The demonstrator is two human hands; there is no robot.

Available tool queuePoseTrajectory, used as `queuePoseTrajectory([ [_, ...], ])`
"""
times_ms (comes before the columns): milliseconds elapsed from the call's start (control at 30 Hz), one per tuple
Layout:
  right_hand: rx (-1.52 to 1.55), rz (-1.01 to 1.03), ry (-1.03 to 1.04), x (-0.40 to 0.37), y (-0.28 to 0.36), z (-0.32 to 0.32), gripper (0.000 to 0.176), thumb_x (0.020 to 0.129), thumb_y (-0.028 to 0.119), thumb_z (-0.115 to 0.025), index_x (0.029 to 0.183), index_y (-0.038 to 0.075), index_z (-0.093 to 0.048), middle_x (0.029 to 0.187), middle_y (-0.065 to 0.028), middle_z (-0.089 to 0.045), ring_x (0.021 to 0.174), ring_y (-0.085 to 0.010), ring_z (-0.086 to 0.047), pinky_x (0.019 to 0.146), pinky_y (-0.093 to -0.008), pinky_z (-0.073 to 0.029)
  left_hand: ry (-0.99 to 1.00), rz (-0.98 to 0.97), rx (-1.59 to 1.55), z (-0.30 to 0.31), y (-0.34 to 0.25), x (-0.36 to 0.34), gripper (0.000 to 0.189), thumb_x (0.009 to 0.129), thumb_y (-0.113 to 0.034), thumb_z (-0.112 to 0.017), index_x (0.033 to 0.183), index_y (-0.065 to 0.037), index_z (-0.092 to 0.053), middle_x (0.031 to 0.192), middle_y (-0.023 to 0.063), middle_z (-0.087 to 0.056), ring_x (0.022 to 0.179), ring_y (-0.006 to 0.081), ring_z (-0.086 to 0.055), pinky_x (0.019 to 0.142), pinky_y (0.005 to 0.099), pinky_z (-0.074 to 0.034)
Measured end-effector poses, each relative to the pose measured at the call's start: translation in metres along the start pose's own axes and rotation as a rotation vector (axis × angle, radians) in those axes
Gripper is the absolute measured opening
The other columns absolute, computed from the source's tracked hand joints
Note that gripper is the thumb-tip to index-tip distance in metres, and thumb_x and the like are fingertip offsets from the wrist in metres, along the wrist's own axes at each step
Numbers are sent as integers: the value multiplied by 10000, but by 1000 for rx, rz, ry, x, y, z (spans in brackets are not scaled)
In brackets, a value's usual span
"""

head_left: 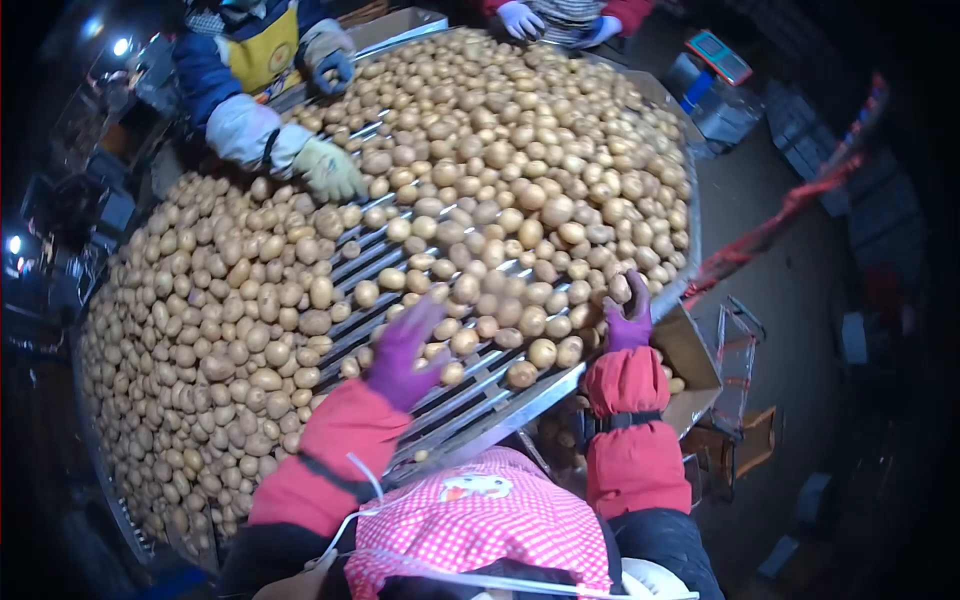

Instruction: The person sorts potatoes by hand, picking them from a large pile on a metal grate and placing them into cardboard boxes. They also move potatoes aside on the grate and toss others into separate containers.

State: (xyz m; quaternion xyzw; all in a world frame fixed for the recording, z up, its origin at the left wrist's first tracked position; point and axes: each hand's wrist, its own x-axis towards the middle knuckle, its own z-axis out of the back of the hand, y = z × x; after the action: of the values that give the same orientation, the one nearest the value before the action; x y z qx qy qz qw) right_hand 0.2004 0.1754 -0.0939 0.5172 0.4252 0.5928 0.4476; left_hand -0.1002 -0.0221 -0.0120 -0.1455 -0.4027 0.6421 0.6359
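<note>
Potatoes (560,130) cover a large slatted metal table (440,405), with bare slats showing between two heaps. My left hand (405,355), in a purple glove, is over the slats at the near side, its fingers smeared by motion. Just right of the near metal edge, my right hand (628,318), also gloved in purple, has its thumb and fingers around a potato (621,289). An open cardboard box (692,372) with a few potatoes inside sits below that hand.
Across the table, a co-worker's gloved hand (330,172) touches potatoes. Another co-worker's hands (522,20) are at the far edge. A scale (718,58) stands at the upper right. A red wrapped pole (780,215) rises at the right edge.
</note>
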Motion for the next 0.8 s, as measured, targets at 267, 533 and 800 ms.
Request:
queuePoseTrajectory([
  [267,1056,-475,-131,-86,42,78,449,974,438,-615,1223,65,-603,954,-60,-624,779,-194,-562,817,-369,-519,16,421,445,57,50,-146,765,774,-301,-790,1404,-6,-471,1426,259,-484,1302,400,-497,1087,456,-409],
  [533,796,-785,-595,-193,28,212,558,978,507,-469,1097,-9,-645,814,-63,-574,657,-181,-478,696,-414,-526,160,462,596,10,33,-94,1073,659,-392,-865,1518,-88,-298,1488,256,-359,1358,428,-399,1104,499,-386],
  [800,635,-791,-1064,-442,49,314,439,937,539,-486,1075,150,-636,682,10,-494,597,-136,-453,592,-305,-474,213,193,580,-62,35,-13,963,724,-506,-807,1509,-171,-362,1565,295,-178,1340,442,-445,960,482,-517],
])
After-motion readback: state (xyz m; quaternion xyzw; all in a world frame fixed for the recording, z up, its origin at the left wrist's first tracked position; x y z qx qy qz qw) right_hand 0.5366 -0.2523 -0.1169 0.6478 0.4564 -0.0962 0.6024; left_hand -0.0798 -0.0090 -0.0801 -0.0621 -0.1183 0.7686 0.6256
